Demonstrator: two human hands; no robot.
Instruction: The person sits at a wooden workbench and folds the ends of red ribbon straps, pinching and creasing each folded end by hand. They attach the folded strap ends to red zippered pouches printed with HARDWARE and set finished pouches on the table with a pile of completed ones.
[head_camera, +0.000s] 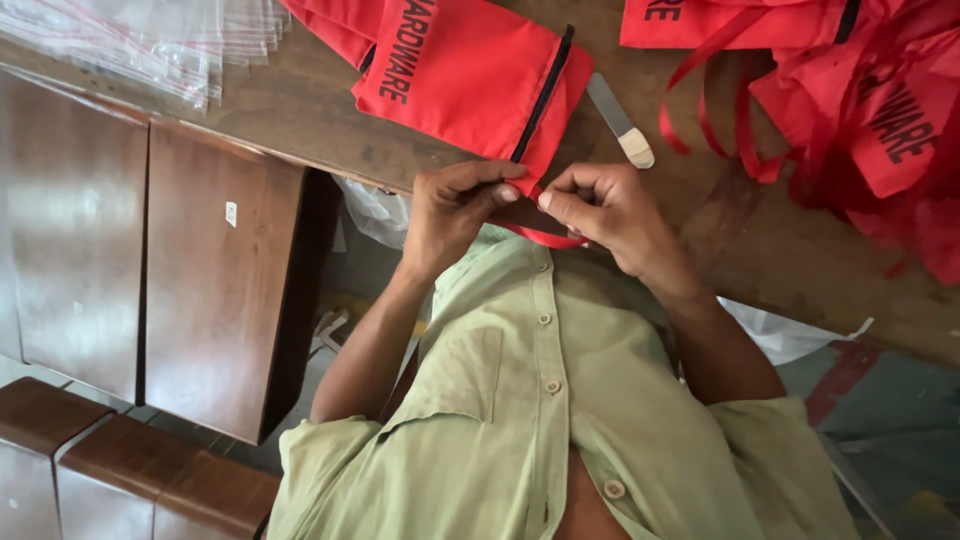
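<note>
The red bag (470, 75) lay flat on the wooden table (300, 120), its lower corner reaching the table's near edge, just in front of the person's chest. A black strip (545, 90) ran along the bag's right side down to that corner. A thin red ribbon (545, 238) hung from the corner in a short loop.

The left hand (450, 210) had its thumb and forefinger pressed together on the bag's corner, the other fingers curled under. The right hand (605, 215) sat just right of the corner with its fingers bunched together on the ribbon; thumb and forefinger were closed on it where it left the bag. The two hands nearly touched at the fingertips.

Just right of the bag, past the black strip, a flat grey tool with a pale tip (622, 120) lay on the table, apart from both hands. Farther right of the bag a heap of more red bags (880, 110) with loose red ribbons trailing out covered the table's corner. Left of the bag, at the far edge of the table, lay a stack of clear plastic sleeves (150, 40). Below the bag, the person's pale green buttoned shirt (540, 400) filled the foreground and hid the floor there; a dark wooden cabinet (215, 290) stood down to the left of the bag, under the table.
</note>
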